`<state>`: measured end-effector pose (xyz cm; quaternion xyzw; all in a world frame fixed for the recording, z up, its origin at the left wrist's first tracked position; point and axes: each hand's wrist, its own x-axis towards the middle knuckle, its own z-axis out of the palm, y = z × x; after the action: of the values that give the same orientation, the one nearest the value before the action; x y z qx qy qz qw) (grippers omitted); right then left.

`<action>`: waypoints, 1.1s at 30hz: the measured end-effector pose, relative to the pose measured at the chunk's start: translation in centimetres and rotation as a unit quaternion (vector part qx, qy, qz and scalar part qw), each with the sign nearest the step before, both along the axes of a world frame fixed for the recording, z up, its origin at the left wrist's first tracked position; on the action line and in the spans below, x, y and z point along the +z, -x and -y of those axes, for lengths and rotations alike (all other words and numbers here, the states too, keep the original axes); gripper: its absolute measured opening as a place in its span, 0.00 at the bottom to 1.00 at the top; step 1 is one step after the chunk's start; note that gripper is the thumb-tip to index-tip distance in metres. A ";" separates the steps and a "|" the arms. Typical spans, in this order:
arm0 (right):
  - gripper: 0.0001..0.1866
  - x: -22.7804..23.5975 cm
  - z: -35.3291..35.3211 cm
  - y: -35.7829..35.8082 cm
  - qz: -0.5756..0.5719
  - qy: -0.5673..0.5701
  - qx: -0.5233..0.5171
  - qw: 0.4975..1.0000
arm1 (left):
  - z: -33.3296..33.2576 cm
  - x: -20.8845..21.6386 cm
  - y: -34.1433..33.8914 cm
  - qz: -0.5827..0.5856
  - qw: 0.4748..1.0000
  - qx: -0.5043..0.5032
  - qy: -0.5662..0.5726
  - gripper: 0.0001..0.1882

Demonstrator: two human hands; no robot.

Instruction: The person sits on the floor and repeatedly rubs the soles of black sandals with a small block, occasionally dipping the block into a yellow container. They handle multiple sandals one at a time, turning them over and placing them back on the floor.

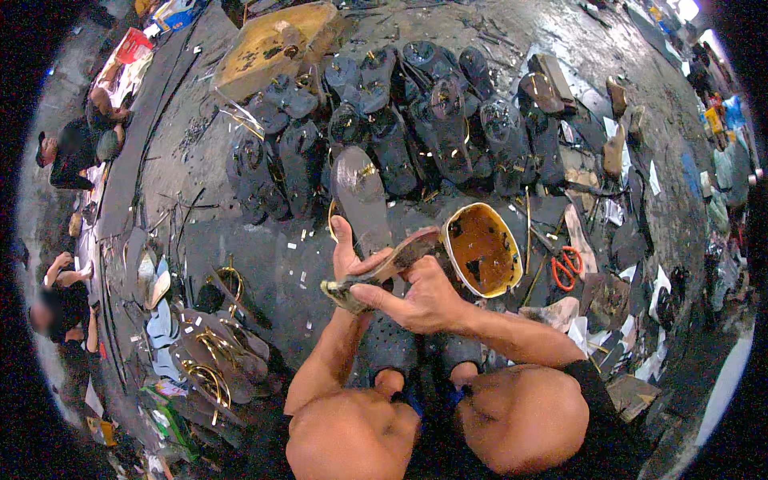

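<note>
My left hand is closed round the heel end of a dark sandal sole, which points away from me and has a shiny patch at its toe. In my right hand is a curved brown sole-shaped piece, gripped with the thumb along its near edge. That piece lies across the front of my left hand and hides some of its fingers. Whether the piece touches the sole is unclear. Just right of my hands stands a pale-rimmed tub with brown, glue-like stuff and dark bits inside.
Beyond my hands, several dark sandals lie in rows, before a stained yellowish block. Red-handled scissors lie right of the tub among scraps. Sandals with gold straps are piled at left. Two people sit at far left.
</note>
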<state>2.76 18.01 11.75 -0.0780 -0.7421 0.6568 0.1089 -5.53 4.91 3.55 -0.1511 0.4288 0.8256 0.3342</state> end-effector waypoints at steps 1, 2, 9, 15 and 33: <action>0.15 0.2 -0.7 0.7 0.017 0.054 -0.044 0.997 | -0.3 0.1 -0.2 -0.005 0.999 0.010 -0.036 0.41; 0.15 -0.4 -1.9 1.2 0.042 0.104 -0.096 0.989 | -1.7 1.1 -0.6 0.001 0.997 0.012 -0.077 0.40; 0.14 -5.0 -3.5 0.4 -0.015 -0.160 -0.094 0.983 | -0.3 1.7 1.0 0.000 0.993 0.040 -0.114 0.38; 0.13 -1.1 0.8 -0.1 -0.086 -0.007 0.029 0.996 | -1.0 1.9 -0.2 -0.080 0.996 0.036 -0.025 0.48; 0.19 -7.2 -3.4 -4.5 0.227 0.152 -0.008 0.962 | 1.3 -2.8 -0.6 -0.004 0.992 -0.077 -0.097 0.30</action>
<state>7.24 21.46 4.51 -0.2469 -0.6381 0.7260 -0.0700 -4.92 3.62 0.73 -0.0808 0.3582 0.8359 0.4080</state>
